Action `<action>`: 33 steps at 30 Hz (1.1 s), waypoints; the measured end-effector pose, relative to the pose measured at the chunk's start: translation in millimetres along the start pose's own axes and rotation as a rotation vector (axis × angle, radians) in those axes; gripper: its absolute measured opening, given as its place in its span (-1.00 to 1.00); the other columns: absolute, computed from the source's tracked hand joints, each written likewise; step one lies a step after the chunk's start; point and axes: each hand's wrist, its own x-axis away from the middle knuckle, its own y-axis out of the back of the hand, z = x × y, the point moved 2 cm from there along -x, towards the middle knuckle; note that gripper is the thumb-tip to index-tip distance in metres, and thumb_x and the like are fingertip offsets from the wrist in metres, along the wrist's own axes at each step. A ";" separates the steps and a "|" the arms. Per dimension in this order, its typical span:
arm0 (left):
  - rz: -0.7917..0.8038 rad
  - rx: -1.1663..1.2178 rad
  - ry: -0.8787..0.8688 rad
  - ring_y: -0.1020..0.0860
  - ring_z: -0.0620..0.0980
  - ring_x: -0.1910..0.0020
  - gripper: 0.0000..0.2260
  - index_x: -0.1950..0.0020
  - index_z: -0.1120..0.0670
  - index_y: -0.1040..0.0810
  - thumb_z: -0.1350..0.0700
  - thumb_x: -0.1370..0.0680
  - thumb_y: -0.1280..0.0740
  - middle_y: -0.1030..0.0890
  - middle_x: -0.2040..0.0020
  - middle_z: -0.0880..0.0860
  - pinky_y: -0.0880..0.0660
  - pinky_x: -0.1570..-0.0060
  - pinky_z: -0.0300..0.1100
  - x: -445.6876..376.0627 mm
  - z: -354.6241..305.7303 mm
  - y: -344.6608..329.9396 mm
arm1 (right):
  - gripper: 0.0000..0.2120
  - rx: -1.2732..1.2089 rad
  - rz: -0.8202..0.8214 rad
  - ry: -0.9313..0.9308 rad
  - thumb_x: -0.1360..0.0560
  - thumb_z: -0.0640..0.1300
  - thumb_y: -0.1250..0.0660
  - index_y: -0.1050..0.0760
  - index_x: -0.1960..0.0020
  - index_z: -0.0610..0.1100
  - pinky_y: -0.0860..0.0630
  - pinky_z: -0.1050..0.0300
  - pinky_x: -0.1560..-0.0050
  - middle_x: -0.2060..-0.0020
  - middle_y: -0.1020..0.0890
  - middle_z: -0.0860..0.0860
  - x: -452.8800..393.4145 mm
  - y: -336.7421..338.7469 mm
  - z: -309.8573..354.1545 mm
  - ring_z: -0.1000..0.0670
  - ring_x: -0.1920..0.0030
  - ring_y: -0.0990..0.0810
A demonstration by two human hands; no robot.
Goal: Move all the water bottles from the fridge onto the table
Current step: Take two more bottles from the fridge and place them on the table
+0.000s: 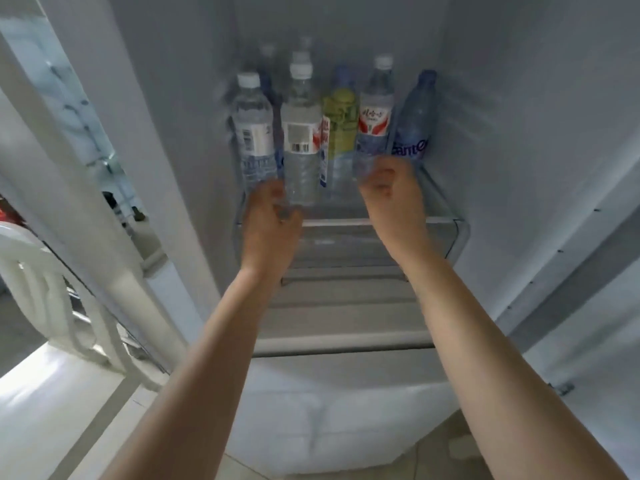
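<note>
Several water bottles stand in a row on a glass fridge shelf [346, 222]. My left hand [272, 220] curls round the base of the clear bottle with a barcode label [300, 133], second from the left. My right hand [389, 192] grips the bottom of the white-capped bottle with a red and white label [375, 119]. Standing free are a clear bottle at the far left [252, 123], a yellow-green labelled bottle [341, 126] in the middle and a blue bottle [415, 123] at the far right. More caps show behind the front row.
The fridge's white inner walls close in on both sides. Lower shelves [343, 341] step down towards me, above a white drawer [329, 410]. The open fridge door [52, 116] stands at the left, with a white plastic chair [45, 289] beyond it.
</note>
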 end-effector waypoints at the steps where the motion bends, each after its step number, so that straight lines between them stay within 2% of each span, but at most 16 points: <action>1: -0.007 0.008 -0.011 -0.53 -0.09 0.08 -0.71 -0.22 0.04 -0.44 0.23 -0.52 -0.33 -0.52 -0.04 -0.05 -0.43 0.17 -0.46 -11.1 1.3 -4.5 | -0.84 0.001 -0.004 0.002 -0.49 -0.16 -0.32 -0.45 -0.04 -0.18 -0.37 0.37 0.24 0.28 -0.49 0.13 -11.9 -5.3 -2.0 0.20 0.28 -0.47; 3: -0.009 0.012 -0.016 -0.53 -0.02 -0.07 -0.64 -0.29 0.04 -0.39 0.18 -0.52 -0.35 -0.52 -0.15 0.00 -0.51 -0.06 -0.20 -31.4 6.0 -14.1 | -0.92 0.009 -0.001 0.000 -0.46 -0.15 -0.32 -0.48 0.08 -0.14 -0.40 0.27 0.20 0.28 -0.55 0.11 -34.5 -13.9 -8.4 0.17 0.25 -0.51; 4: -0.006 0.012 -0.019 -0.52 0.01 -0.12 -0.60 -0.32 0.04 -0.37 0.16 -0.51 -0.36 -0.51 -0.20 0.03 -0.50 -0.14 -0.09 -42.2 7.7 -19.9 | -0.95 0.004 0.008 -0.008 -0.47 -0.19 -0.33 -0.47 0.10 -0.07 -0.42 0.30 0.18 0.25 -0.56 0.13 -44.8 -17.1 -9.6 0.18 0.21 -0.53; 5: -0.006 0.015 -0.028 -0.52 0.02 -0.15 -0.56 -0.34 0.06 -0.35 0.15 -0.50 -0.37 -0.50 -0.22 0.05 -0.50 -0.18 -0.03 -52.0 9.4 -25.6 | -0.84 -0.004 0.019 -0.023 -0.49 -0.23 -0.34 -0.42 0.11 0.00 -0.43 0.38 0.16 0.22 -0.53 0.17 -53.0 -19.7 -10.4 0.21 0.18 -0.52; 8: -0.018 0.020 -0.089 -0.50 0.02 -0.18 -0.48 -0.40 0.12 -0.31 0.19 -0.49 -0.41 -0.48 -0.26 0.09 -0.45 -0.16 -0.17 -69.7 10.8 -39.8 | -0.74 -0.041 0.054 -0.033 -0.50 -0.25 -0.36 -0.33 0.09 0.04 -0.42 0.46 0.11 0.15 -0.48 0.19 -74.3 -27.6 -15.9 0.26 0.11 -0.51; 11: -0.061 0.029 -0.132 -0.48 -0.02 -0.26 -0.39 -0.47 0.13 -0.25 0.20 -0.48 -0.42 -0.48 -0.32 0.08 -0.41 -0.21 -0.22 -79.1 9.6 -49.6 | -0.68 -0.033 0.084 -0.017 -0.45 -0.22 -0.43 -0.35 -0.10 -0.12 -0.47 0.45 0.01 0.07 -0.51 0.19 -94.5 -40.4 -20.2 0.24 0.04 -0.54; 13: -0.087 0.039 -0.158 -0.48 -0.05 -0.29 -0.37 -0.48 0.14 -0.24 0.20 -0.48 -0.44 -0.49 -0.34 0.07 -0.41 -0.24 -0.24 -84.4 10.1 -54.7 | -0.53 -0.031 0.110 0.011 -0.41 -0.20 -0.47 -0.37 -0.24 -0.20 -0.51 0.32 -0.07 -0.03 -0.57 0.10 -103.2 -48.4 -22.0 0.15 -0.05 -0.57; 14: -0.101 0.047 -0.166 -0.48 -0.05 -0.29 -0.38 -0.47 0.16 -0.25 0.20 -0.48 -0.45 -0.50 -0.33 0.08 -0.42 -0.25 -0.24 -87.3 10.7 -57.1 | -0.50 -0.040 0.128 0.022 -0.39 -0.21 -0.48 -0.36 -0.26 -0.19 -0.49 0.38 -0.05 -0.07 -0.58 0.07 -105.8 -51.5 -22.6 0.15 -0.06 -0.57; 17: -0.138 0.084 -0.204 -0.52 -0.01 -0.25 -0.40 -0.42 0.21 -0.28 0.19 -0.46 -0.47 -0.52 -0.28 0.12 -0.48 -0.24 -0.18 -93.8 12.5 -63.4 | -0.58 -0.066 0.161 0.033 -0.40 -0.26 -0.48 -0.39 -0.13 0.00 -0.40 0.61 0.09 0.01 -0.56 0.13 -110.9 -56.2 -25.3 0.34 0.06 -0.52; 21: -0.157 0.101 -0.209 -0.50 -0.03 -0.26 -0.38 -0.42 0.24 -0.27 0.21 -0.45 -0.48 -0.50 -0.29 0.14 -0.45 -0.23 -0.32 -98.9 16.5 -72.4 | -0.55 -0.065 0.188 0.051 -0.40 -0.30 -0.47 -0.34 0.09 0.18 -0.34 0.66 0.13 0.12 -0.46 0.34 -116.1 -55.4 -26.3 0.58 0.17 -0.44; 23: -0.162 0.103 -0.206 -0.50 -0.01 -0.28 -0.35 -0.43 0.22 -0.26 0.20 -0.44 -0.49 -0.50 -0.31 0.14 -0.45 -0.23 -0.32 -101.3 19.2 -74.6 | -0.55 -0.081 0.202 0.066 -0.39 -0.26 -0.49 -0.33 0.09 0.19 -0.34 0.66 0.11 0.12 -0.46 0.35 -118.4 -55.3 -27.4 0.54 0.15 -0.46; 25: -0.170 0.111 -0.189 -0.51 -0.02 -0.28 -0.35 -0.43 0.21 -0.27 0.20 -0.43 -0.50 -0.50 -0.30 0.12 -0.45 -0.20 -0.36 -102.6 20.3 -75.6 | -0.58 -0.089 0.203 0.069 -0.39 -0.21 -0.51 -0.36 0.01 0.16 -0.40 0.58 0.02 0.05 -0.51 0.28 -121.6 -56.0 -31.7 0.39 0.06 -0.51; 27: -0.184 0.129 -0.172 -0.52 -0.04 -0.27 -0.34 -0.42 0.18 -0.28 0.19 -0.42 -0.52 -0.51 -0.30 0.09 -0.48 -0.21 -0.31 -101.3 20.3 -76.5 | -0.54 -0.105 0.205 0.051 -0.38 -0.16 -0.52 -0.40 -0.17 0.04 -0.50 0.27 -0.18 -0.10 -0.58 0.12 -123.3 -57.4 -38.2 0.17 -0.12 -0.56; 29: -0.210 0.127 -0.159 -0.53 -0.05 -0.25 -0.33 -0.42 0.17 -0.29 0.17 -0.40 -0.54 -0.52 -0.29 0.06 -0.49 -0.20 -0.29 -98.5 20.0 -75.9 | -0.38 -0.138 0.203 0.025 -0.35 -0.12 -0.54 -0.35 -0.32 -0.09 -0.51 0.01 -0.26 -0.19 -0.57 0.05 -122.1 -57.1 -41.2 0.07 -0.20 -0.56; 31: -0.223 0.139 -0.135 -0.54 -0.04 -0.23 -0.30 -0.41 0.13 -0.30 0.14 -0.36 -0.56 -0.52 -0.27 0.03 -0.50 -0.18 -0.30 -95.4 19.2 -74.6 | -0.30 -0.177 0.167 -0.008 -0.33 -0.14 -0.56 -0.29 -0.37 -0.09 -0.50 -0.01 -0.27 -0.16 -0.55 0.11 -118.3 -53.8 -45.2 0.08 -0.18 -0.55; 33: -0.225 0.181 -0.102 -0.53 -0.04 -0.24 -0.26 -0.41 0.11 -0.30 0.11 -0.32 -0.58 -0.51 -0.28 0.05 -0.51 -0.23 -0.14 -89.8 19.3 -73.8 | -0.30 -0.205 0.121 -0.034 -0.33 -0.16 -0.56 -0.27 -0.35 -0.07 -0.52 0.05 -0.23 -0.09 -0.54 0.19 -111.6 -48.3 -49.8 0.11 -0.14 -0.56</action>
